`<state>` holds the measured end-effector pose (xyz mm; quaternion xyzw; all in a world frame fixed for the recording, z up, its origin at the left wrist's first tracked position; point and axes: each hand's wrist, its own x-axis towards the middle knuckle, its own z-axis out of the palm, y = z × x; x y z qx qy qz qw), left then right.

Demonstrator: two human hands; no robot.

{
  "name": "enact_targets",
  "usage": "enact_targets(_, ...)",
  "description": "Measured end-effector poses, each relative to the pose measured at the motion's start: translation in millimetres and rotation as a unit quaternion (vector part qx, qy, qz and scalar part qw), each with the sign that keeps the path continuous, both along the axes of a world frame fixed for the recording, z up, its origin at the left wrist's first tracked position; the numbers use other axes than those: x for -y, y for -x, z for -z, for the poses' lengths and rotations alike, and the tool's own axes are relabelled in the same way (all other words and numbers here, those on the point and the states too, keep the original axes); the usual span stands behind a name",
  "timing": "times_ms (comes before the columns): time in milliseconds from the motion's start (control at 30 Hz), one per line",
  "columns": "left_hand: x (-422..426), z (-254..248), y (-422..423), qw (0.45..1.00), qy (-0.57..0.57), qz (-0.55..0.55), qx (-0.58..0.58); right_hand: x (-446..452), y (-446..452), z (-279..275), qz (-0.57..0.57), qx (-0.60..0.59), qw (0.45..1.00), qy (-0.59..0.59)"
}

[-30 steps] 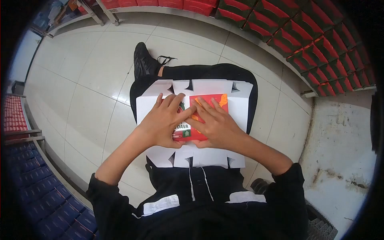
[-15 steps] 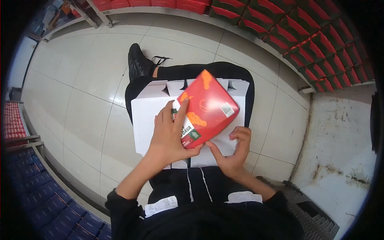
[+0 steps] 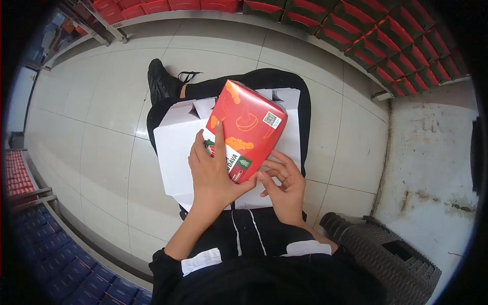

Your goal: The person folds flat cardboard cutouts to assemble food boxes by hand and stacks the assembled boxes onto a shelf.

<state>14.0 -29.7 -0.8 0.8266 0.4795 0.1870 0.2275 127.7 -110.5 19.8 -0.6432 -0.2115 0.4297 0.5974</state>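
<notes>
A red food carton [image 3: 246,127] printed with orange pictures, a white band and a square code label is tilted above my lap. My left hand [image 3: 211,175] grips its lower left side, with fingers over the printed face and the thumb at the bottom corner. At the lower right edge, my right hand [image 3: 286,190] has its fingers curled against the carton, partly behind it, and its thumb near the bottom corner. Under the carton, unfolded white cardboard [image 3: 175,147] with cut flaps lies across my legs.
Red and dark cartons [image 3: 376,40] fill a rack at the upper right. Dark blue boxes [image 3: 66,259] line a lower left shelf, with small red-and-white packs [image 3: 19,175] beyond. A dark woven plastic piece [image 3: 366,249] stands by the stained wall [image 3: 432,168].
The carton has turned more upright and shifted left in view. My right hand has closed in from spread fingers to the carton's lower right edge. My left hand keeps its grip.
</notes>
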Motion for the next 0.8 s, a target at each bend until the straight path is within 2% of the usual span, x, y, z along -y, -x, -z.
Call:
enact_targets(33,1.8,-1.1,-0.6,1.0,0.0,0.001,0.0,0.9,-5.2,5.1,0.001,0.0,1.0,0.0)
enact_targets(100,4.9,-4.1,-2.3,0.999,0.002,0.006,-0.037,2.6,-17.8,18.1,-0.098,-0.074,0.99,0.07)
enact_targets(200,5.7,-6.5,0.3,0.999,0.02,0.026,-0.035,-2.6,-20.2,18.0,-0.105,-0.139,0.985,0.009)
enact_targets(333,3.5,-2.5,4.6,0.999,0.022,0.035,-0.023,-2.9,-23.7,28.0,-0.136,-0.119,0.983,-0.013)
enact_targets(400,-1.1,-1.2,8.2,0.998,-0.006,0.053,-0.03,-2.2,-28.0,24.4,-0.172,0.138,0.975,0.024)
enact_targets(433,-3.4,-1.7,10.6,0.998,-0.007,0.053,-0.029,2.3,-31.4,21.5,-0.173,0.139,0.975,0.024)
enact_targets(500,-8.6,-4.9,15.3,0.996,0.004,0.082,-0.022,16.6,-41.6,14.6,-0.173,0.422,0.889,0.028)
enact_targets(533,-11.9,-8.6,16.9,0.996,0.004,0.083,-0.021,14.5,-50.2,11.9,-0.173,0.423,0.889,0.029)
enact_targets(600,-18.0,-15.1,19.9,0.985,0.017,0.136,-0.106,0.1,-70.1,7.1,-0.157,0.595,0.776,-0.139)
enact_targets(633,-18.9,-14.4,21.2,0.985,0.019,0.136,-0.107,-7.6,-78.5,1.3,-0.159,0.594,0.777,-0.138)
enact_targets(700,-22.7,-13.1,22.1,0.972,0.011,0.202,-0.121,-23.0,-91.5,-10.1,-0.368,0.667,0.636,-0.125)
enact_targets(733,-24.5,-12.2,22.0,0.968,0.006,0.213,-0.133,-25.2,-93.2,-9.2,-0.368,0.667,0.636,-0.127)
enact_targets(800,-29.3,-13.8,23.0,0.966,0.018,0.22,-0.135,-28.2,-94.7,-4.2,-0.481,0.584,0.645,-0.103)
